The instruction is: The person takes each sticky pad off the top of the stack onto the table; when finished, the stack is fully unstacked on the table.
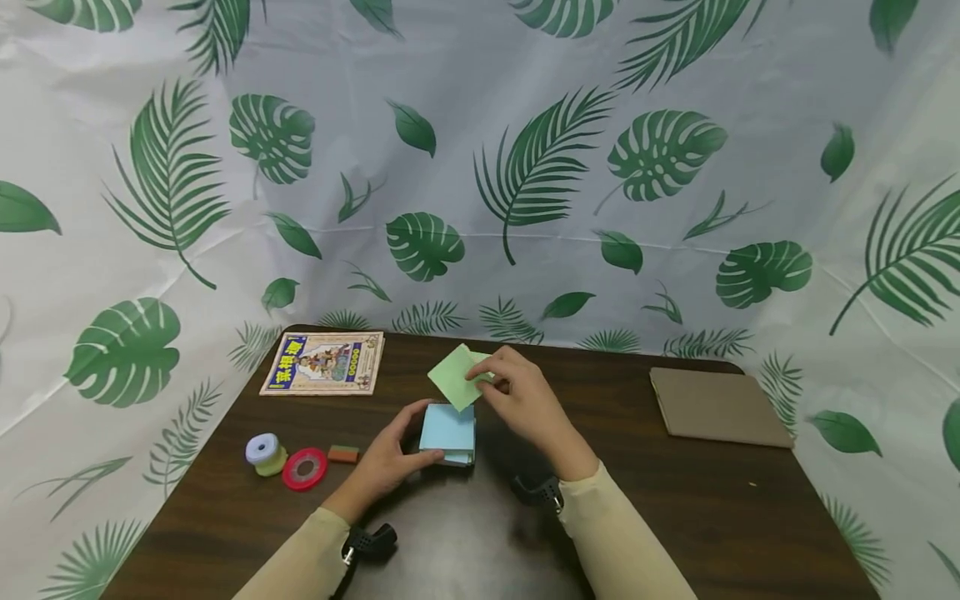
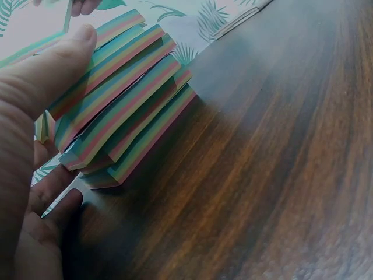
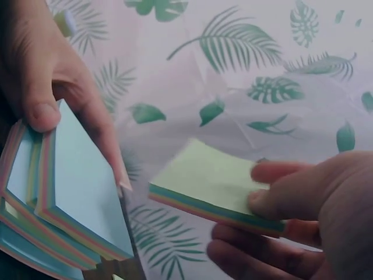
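Observation:
My left hand (image 1: 390, 454) grips a stack of sticky note pads (image 1: 447, 429) by its left side, thumb near the front edge. Light blue tops the stack, and striped edges of several pads show in the left wrist view, unevenly piled and held just over or on the table; I cannot tell which. Behind and above it, my right hand (image 1: 525, 398) pinches a sticky note pad with a light green top (image 3: 204, 178) between thumb and fingers. Coloured layers show along that pad's edge in the right wrist view, where it is apart from the stack.
At the back left lies a printed booklet (image 1: 326, 364). Small rolls (image 1: 264, 452), a red ring-shaped roll (image 1: 304, 469) and a small orange and green block (image 1: 343, 453) are left of my left hand. A flat grey-brown folder-like item (image 1: 720, 407) lies at right on the dark wooden table (image 1: 622, 533).

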Demonstrator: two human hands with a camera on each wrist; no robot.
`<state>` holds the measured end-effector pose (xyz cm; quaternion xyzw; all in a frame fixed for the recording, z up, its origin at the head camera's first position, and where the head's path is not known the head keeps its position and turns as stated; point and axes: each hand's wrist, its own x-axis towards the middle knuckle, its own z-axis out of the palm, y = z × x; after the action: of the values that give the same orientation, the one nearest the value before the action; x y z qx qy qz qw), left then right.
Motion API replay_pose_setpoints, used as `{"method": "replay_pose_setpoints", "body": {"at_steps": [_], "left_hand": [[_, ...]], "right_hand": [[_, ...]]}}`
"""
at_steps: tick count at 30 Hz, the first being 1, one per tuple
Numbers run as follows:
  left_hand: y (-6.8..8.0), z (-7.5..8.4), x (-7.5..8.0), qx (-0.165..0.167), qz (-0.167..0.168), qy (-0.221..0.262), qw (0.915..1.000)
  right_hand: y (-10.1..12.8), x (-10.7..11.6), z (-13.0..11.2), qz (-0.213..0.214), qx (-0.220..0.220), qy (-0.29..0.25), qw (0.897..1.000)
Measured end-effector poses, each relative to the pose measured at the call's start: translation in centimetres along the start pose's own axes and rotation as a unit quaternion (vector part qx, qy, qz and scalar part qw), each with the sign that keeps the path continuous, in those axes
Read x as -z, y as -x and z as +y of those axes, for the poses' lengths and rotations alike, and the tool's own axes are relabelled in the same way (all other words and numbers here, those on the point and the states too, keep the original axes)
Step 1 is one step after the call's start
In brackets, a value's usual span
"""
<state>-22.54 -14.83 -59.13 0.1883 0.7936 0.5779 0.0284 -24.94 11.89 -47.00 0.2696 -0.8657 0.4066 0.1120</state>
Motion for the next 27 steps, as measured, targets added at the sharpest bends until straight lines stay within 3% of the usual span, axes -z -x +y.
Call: {"method": "replay_pose_setpoints", "body": {"at_steps": [8,15,23,27], "left_hand": [[0.0,0.1,0.1,-0.008,0.005,-0.014,0.9999],[0.1,0.3,0.0,0.002,0.001,-0.021,0.9998],[0.1,0.3,0.0,0.002,-0.002,-0.017,0.9999],[0.2,0.2,0.1,-0.003,0.001,-0.019,0.9998]], "right_hand": [[-0.3,1.4,0.6,0.065,-0.021,-0.008,0.998],[-0.4,2.4,2.0,0.118,-0.076,0.02,0.99],[-0.5,2.5,3.5,0.129,-0.147,0.03,0.98],[-0.4,2.3,4.1,0.115,-0.167,0.044,0.978]]}}
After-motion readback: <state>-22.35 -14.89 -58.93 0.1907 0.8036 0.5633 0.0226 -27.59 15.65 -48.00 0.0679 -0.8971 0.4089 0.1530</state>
